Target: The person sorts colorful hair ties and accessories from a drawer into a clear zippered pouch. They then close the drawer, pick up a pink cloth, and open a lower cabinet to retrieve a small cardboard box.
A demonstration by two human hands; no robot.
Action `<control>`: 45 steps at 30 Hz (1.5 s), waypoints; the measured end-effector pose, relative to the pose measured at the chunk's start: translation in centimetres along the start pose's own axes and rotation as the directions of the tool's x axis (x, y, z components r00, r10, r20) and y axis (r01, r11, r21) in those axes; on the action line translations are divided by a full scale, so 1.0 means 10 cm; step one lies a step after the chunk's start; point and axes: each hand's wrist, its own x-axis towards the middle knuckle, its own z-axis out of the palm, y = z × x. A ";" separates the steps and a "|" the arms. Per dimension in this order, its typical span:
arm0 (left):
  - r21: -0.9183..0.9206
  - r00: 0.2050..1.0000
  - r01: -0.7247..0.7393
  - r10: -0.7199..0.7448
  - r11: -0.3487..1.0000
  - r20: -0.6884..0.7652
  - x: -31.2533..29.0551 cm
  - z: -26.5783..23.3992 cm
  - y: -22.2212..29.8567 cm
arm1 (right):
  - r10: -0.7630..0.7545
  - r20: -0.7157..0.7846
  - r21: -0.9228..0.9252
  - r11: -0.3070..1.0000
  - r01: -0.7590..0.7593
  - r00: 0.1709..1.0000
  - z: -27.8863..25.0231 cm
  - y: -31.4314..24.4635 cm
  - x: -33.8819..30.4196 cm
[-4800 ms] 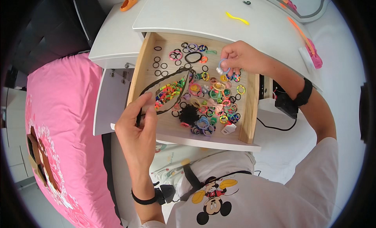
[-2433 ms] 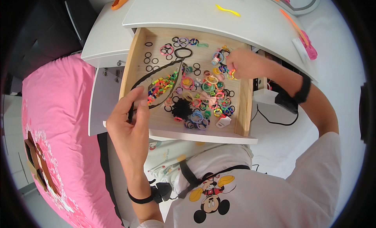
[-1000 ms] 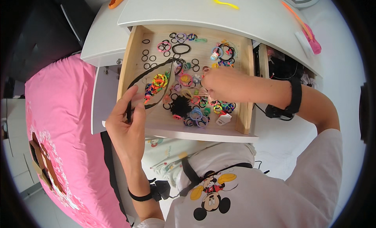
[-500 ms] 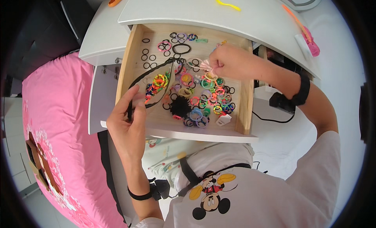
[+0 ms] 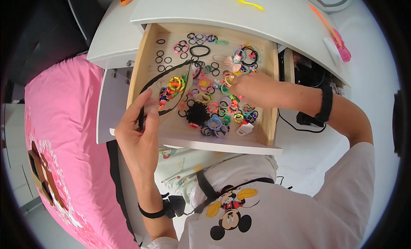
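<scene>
My left hand (image 5: 139,120) pinches the black-trimmed edge of a clear pouch (image 5: 171,103) lying open at the drawer's left side. Inside the pouch sits a bunch of bright hair ties (image 5: 174,85), yellow, orange, red and blue. My right hand (image 5: 252,88) is low over the right half of the drawer, fingers curled together beside a pale yellow hair tie (image 5: 228,77); its fingertips are partly hidden, so what they grip does not show. A pink bow hair tie (image 5: 233,63) lies just beyond that hand. A black fluffy scrunchie (image 5: 197,114) rests among many coloured hair ties (image 5: 224,105).
The pulled-out wooden drawer (image 5: 267,135) has black hair ties (image 5: 160,59) at its far left. A white tag (image 5: 245,129) lies near its front right. On the white desktop (image 5: 192,9) are a yellow comb-like piece (image 5: 249,4) and a pink-and-orange item (image 5: 340,48). A pink bed (image 5: 64,120) stands left.
My right hand has drawn nearer and slightly right, uncovering the pink bow hair tie and a cluster of hair ties at the far right. My left hand keeps its hold on the pouch.
</scene>
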 end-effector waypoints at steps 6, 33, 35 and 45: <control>0.004 1.000 0.018 -0.018 1.000 -0.009 0.00 -0.03 -0.03 | -0.102 0.021 0.150 0.984 0.097 0.995 -0.14 -0.03 -0.01; -0.008 0.999 -0.030 0.030 1.000 -0.012 -0.02 -0.07 -0.06 | -0.110 -0.001 -0.060 0.992 0.110 0.994 0.06 -0.32 0.26; 0.001 1.000 -0.025 0.025 1.000 -0.014 -0.03 -0.08 -0.06 | -0.141 -0.041 -0.073 0.988 0.137 0.989 0.10 -0.24 0.26; -0.009 0.999 -0.042 0.042 0.999 -0.025 -0.02 -0.08 -0.07 | -0.045 -0.064 0.216 0.975 0.058 0.997 -0.19 -0.29 0.29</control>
